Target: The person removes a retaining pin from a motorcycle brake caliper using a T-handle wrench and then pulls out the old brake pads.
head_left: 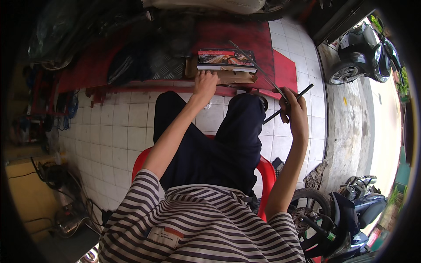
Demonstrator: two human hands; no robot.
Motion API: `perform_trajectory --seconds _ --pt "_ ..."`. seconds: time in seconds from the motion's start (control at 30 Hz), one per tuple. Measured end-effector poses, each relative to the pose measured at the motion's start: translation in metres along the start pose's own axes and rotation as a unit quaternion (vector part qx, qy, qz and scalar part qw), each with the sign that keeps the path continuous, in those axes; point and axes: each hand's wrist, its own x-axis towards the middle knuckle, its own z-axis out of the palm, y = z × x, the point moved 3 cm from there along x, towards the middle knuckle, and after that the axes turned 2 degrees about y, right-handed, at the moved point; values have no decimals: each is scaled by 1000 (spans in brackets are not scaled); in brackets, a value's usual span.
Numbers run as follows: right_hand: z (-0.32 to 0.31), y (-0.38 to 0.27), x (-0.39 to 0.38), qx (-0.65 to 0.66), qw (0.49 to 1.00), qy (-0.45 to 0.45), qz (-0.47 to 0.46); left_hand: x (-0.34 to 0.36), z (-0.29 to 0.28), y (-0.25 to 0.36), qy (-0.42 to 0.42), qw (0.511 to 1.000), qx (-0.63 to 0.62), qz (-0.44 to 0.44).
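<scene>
I sit on a red plastic chair point(267, 168), in dark trousers. My left hand point(205, 84) reaches forward and rests on a flat cardboard box point(226, 60) with a printed lid, lying on a red metal platform point(245, 37). My right hand point(294, 109) is raised to the right and grips a pair of long thin dark rods point(280, 94) that cross like tongs, one end pointing toward the box, the other up to the right.
White floor tiles point(114, 127) lie under me. A parked scooter point(364, 52) stands at the upper right, another motorbike with its wheel point(309, 215) at the lower right. Cables and tools point(57, 175) clutter the left side. A rag point(315, 175) lies by the kerb.
</scene>
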Motion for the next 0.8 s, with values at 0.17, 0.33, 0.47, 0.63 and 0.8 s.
perform_trajectory --seconds 0.17,0.33,0.47,0.63,0.8 --pt "-15 3 5 -11 999 39 -23 18 -15 32 -42 998 -14 46" --pt "-30 -4 5 27 998 44 -25 33 -3 48 -65 988 17 136" --pt "-38 -3 3 49 997 58 -22 39 4 53 -12 998 12 66" --pt "-38 -5 2 51 995 86 -32 37 27 16 55 995 -68 55" --pt "-37 -6 2 55 995 71 -34 45 39 -3 54 987 -150 25"
